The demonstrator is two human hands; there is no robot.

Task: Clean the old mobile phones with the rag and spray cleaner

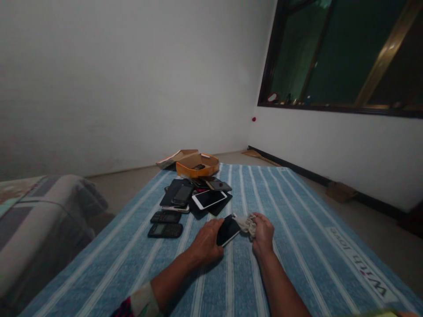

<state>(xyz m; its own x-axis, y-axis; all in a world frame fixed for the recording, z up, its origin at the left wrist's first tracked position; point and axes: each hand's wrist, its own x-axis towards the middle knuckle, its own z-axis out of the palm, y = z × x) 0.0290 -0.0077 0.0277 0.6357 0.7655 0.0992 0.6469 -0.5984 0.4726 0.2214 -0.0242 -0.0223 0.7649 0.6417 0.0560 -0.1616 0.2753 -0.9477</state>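
My left hand (208, 241) grips a dark-screened smartphone (228, 230) by its left end, just above the striped cloth. Bunched in my right hand (263, 232) is a whitish cloth (246, 223), which touches the phone's right end. Left of my left hand lie two black keypad phones, a nearer one (165, 230) and a farther one (165, 216). Beyond my hands, a white-framed smartphone (209, 199) rests on a pile of dark phones, with a black phone (183, 194) to its left.
An open orange box (198, 168) with something dark inside stands at the table's far end, its lid (176, 158) beside it. Blue striped cloth (287, 259) covers the table. A draped blanket (56, 211) is at left. A dark-framed window (337, 57) is at right.
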